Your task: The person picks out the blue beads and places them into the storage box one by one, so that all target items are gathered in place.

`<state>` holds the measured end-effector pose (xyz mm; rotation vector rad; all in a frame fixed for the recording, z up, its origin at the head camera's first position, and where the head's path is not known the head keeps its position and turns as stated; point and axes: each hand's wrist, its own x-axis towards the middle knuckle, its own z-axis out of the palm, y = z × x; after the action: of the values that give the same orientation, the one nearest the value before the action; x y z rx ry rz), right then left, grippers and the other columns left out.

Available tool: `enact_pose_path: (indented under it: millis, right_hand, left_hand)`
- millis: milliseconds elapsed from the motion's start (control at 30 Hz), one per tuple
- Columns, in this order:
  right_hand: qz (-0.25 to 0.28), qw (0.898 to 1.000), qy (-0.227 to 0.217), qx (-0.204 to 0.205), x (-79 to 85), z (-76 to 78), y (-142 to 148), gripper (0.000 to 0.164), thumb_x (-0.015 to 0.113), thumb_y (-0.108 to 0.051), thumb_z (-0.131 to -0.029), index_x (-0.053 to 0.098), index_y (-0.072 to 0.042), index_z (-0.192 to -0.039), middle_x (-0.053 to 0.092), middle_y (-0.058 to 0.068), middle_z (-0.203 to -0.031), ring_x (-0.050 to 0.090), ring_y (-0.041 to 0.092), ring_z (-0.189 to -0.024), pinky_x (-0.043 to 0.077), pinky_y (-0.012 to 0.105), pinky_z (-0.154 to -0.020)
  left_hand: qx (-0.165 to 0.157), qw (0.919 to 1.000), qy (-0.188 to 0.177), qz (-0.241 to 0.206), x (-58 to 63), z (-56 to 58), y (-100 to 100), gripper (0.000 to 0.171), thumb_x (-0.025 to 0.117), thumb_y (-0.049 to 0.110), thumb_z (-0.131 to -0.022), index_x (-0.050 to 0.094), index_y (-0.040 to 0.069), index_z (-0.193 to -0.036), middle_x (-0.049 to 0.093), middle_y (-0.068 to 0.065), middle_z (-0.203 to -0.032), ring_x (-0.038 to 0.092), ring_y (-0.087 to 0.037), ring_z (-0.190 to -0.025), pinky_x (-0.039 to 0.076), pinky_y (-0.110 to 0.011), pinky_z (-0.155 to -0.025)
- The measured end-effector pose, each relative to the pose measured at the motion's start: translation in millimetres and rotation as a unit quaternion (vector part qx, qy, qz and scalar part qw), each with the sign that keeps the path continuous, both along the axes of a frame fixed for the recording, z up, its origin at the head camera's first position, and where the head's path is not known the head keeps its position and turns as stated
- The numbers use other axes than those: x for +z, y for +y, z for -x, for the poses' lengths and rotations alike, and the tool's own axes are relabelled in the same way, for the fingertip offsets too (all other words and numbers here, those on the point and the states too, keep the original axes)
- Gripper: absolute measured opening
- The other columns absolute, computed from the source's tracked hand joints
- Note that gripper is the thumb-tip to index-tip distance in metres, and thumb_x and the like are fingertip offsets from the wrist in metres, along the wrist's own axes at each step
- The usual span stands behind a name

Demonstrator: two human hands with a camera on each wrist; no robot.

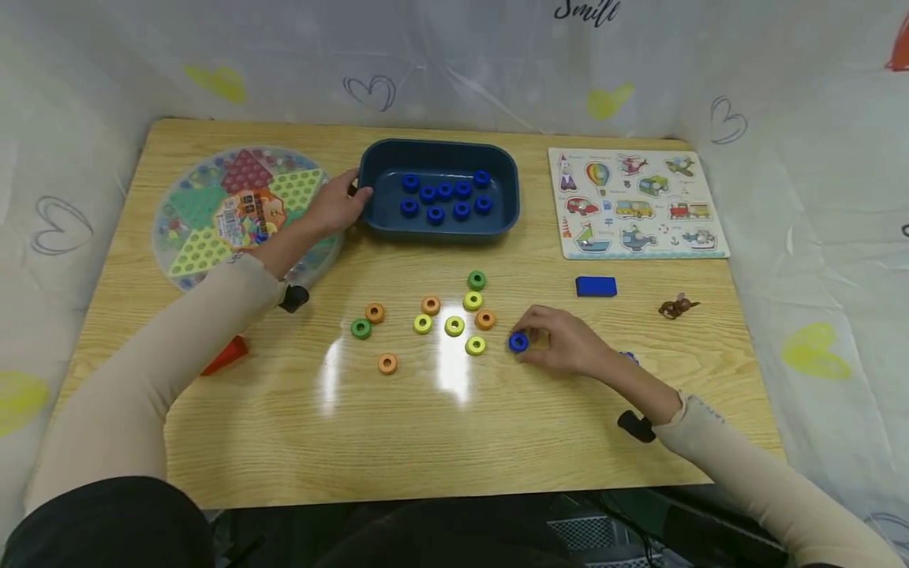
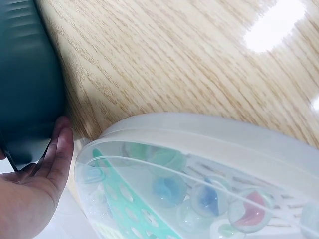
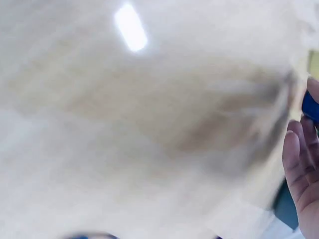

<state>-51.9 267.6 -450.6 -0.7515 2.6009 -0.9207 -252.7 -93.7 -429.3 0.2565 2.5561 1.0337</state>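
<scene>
My left hand [image 1: 334,205] grips the left end of a dark blue-green plastic tray [image 1: 440,233], thumb over the rim and fingers along the outside wall. Several small blue rings [image 1: 435,214] lie spread over the tray's floor. In front and to the right, my right hand [image 1: 566,341] pinches another blue ring [image 1: 518,341] between thumb and fingers, close over the table. The right wrist view shows this blue ring [image 3: 311,105] at its right edge, partly cut off. Just left of the right hand lie yellow rings [image 1: 454,326], orange rings [image 1: 486,319] and green rings [image 1: 476,280].
A round Chinese checkers set [image 1: 241,177] with marbles lies under the left forearm. At the back right is a picture puzzle board [image 1: 625,203]. A blue block [image 1: 596,286] and a small brown animal figure [image 1: 677,307] lie before it. A red block [image 1: 226,356] shows beside the left sleeve.
</scene>
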Motion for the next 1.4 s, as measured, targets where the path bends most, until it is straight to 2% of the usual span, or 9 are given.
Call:
enact_pose_path:
  millis: [133, 300, 500, 633, 833, 933, 1067, 1300, 1400]
  right_hand:
    - [0.018, 0.999, 0.033, -0.018, 19.0, 22.6, -3.3, 0.031, 0.079, -0.013, -0.072, 0.068, -0.012, -0.101, 0.060, -0.004, -0.096, 0.057, 0.017, -0.082, 0.045, 0.027, -0.053]
    - [0.029, 0.996, 0.084, -0.013, 44.4, 61.9, -10.9, 0.031, 0.078, -0.014, -0.074, 0.068, -0.010, -0.102, 0.060, -0.002, -0.096, 0.056, 0.016, -0.083, 0.045, 0.026, -0.052]
    - [0.018, 0.994, 0.100, -0.028, 67.3, 109.6, -26.9, 0.031, 0.077, -0.016, -0.075, 0.068, -0.007, -0.103, 0.059, 0.001, -0.094, 0.055, 0.018, -0.082, 0.045, 0.029, -0.056]
    - [0.003, 0.996, 0.074, -0.045, 68.3, 138.0, -38.5, 0.033, 0.076, -0.016, -0.076, 0.067, -0.004, -0.106, 0.057, 0.005, -0.092, 0.054, 0.019, -0.079, 0.043, 0.032, -0.061]
    - [-0.048, 0.998, 0.032, -0.039, 52.4, 169.2, -51.3, 0.036, 0.076, -0.013, -0.077, 0.066, 0.001, -0.108, 0.057, 0.009, -0.092, 0.055, 0.022, -0.080, 0.044, 0.033, -0.069]
    - [-0.073, 0.997, 0.032, -0.023, 44.1, 180.5, -53.5, 0.036, 0.076, -0.008, -0.075, 0.065, 0.005, -0.106, 0.058, 0.013, -0.091, 0.056, 0.024, -0.079, 0.046, 0.034, -0.070]
    - [-0.107, 0.994, 0.030, 0.006, 35.2, 187.4, -52.8, 0.034, 0.076, -0.004, -0.073, 0.065, 0.008, -0.102, 0.061, 0.016, -0.086, 0.058, 0.026, -0.077, 0.048, 0.036, -0.070]
    - [-0.158, 0.986, 0.034, 0.035, 33.2, 189.2, -60.6, 0.018, 0.075, -0.003, -0.073, 0.065, 0.004, -0.086, 0.059, 0.011, -0.073, 0.054, 0.024, -0.069, 0.046, 0.036, -0.065]
    - [-0.172, 0.984, 0.041, 0.036, 34.0, 191.2, -63.5, 0.019, 0.076, -0.004, -0.073, 0.066, 0.003, -0.086, 0.059, 0.010, -0.073, 0.053, 0.024, -0.070, 0.045, 0.036, -0.065]
  left_hand:
    - [0.001, 1.0000, 0.000, -0.005, 0.8, 0.2, -1.0, 0.055, 0.035, 0.031, -0.100, 0.019, 0.011, -0.148, 0.048, -0.022, -0.126, 0.050, -0.033, -0.105, 0.040, -0.045, -0.087]
    - [-0.002, 1.0000, 0.003, -0.005, -1.8, 1.6, -1.7, 0.055, 0.035, 0.031, -0.100, 0.020, 0.010, -0.148, 0.049, -0.022, -0.124, 0.051, -0.033, -0.103, 0.040, -0.045, -0.086]
    - [0.000, 1.0000, 0.005, -0.005, -3.7, 4.6, -1.9, 0.055, 0.036, 0.031, -0.100, 0.020, 0.010, -0.148, 0.050, -0.022, -0.123, 0.053, -0.032, -0.100, 0.041, -0.044, -0.084]
    - [0.001, 0.9999, 0.009, -0.006, -4.0, 4.8, -2.9, 0.054, 0.037, 0.030, -0.100, 0.021, 0.010, -0.148, 0.050, -0.022, -0.123, 0.052, -0.033, -0.102, 0.041, -0.045, -0.085]
    - [0.002, 0.9999, -0.002, -0.014, -6.3, 1.6, -3.5, 0.054, 0.038, 0.030, -0.099, 0.023, 0.010, -0.147, 0.050, -0.021, -0.122, 0.054, -0.031, -0.097, 0.043, -0.043, -0.080]
    - [0.005, 0.9997, 0.002, -0.024, -6.5, 1.3, -2.5, 0.053, 0.039, 0.030, -0.099, 0.024, 0.011, -0.147, 0.051, -0.020, -0.119, 0.057, -0.033, -0.086, 0.045, -0.041, -0.075]
    - [0.004, 0.9996, 0.006, -0.028, -7.3, -0.6, 0.1, 0.053, 0.039, 0.029, -0.099, 0.024, 0.011, -0.147, 0.052, -0.020, -0.117, 0.060, -0.035, -0.076, 0.045, -0.040, -0.071]
    - [0.006, 0.9997, 0.013, -0.019, -5.5, -3.2, 1.3, 0.053, 0.040, 0.028, -0.099, 0.025, 0.008, -0.146, 0.052, -0.020, -0.118, 0.060, -0.033, -0.078, 0.044, -0.040, -0.076]
    - [0.008, 0.9997, 0.012, -0.019, -3.8, -3.5, 0.0, 0.053, 0.040, 0.028, -0.099, 0.025, 0.008, -0.146, 0.052, -0.021, -0.118, 0.060, -0.034, -0.078, 0.044, -0.040, -0.077]
